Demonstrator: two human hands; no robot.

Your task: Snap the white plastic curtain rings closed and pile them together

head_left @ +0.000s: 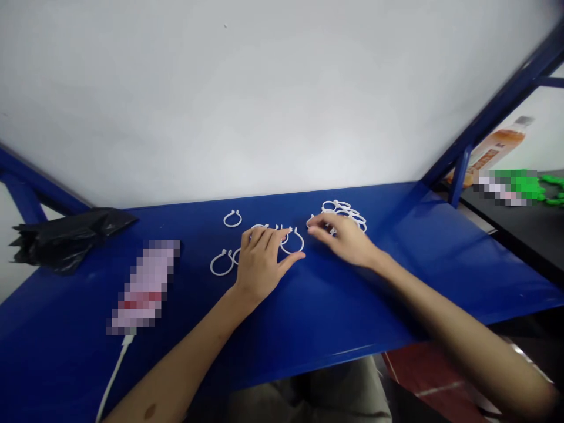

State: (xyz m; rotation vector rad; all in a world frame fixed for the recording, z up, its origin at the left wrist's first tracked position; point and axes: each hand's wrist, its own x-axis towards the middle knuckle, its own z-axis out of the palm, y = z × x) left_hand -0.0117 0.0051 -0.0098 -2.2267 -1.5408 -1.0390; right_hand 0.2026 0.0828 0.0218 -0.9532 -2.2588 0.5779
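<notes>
Several white open rings with knobbed ends, like shower curtain rings, lie on the blue tabletop (326, 311). My left hand (259, 261) is spread palm down over a group of them, thumb stretched out to the right. One white ring (292, 251) shows between its index finger and thumb; others are partly covered by the fingers. To its left are a ring by the wrist (221, 273) and one farther back (232, 225). My right hand (346, 238) is curled, with thumb and fingertips closed about a ring (309, 222), beside a heap of rings (352, 212).
On the left lie a black plastic bag (74, 235) and a blurred-out pinkish object (147, 282) with a white cable (113, 376). A white wall (273, 106) rises behind. At right, beyond the blue frame (460, 173), are a bottle (497, 147) and green items (529, 185).
</notes>
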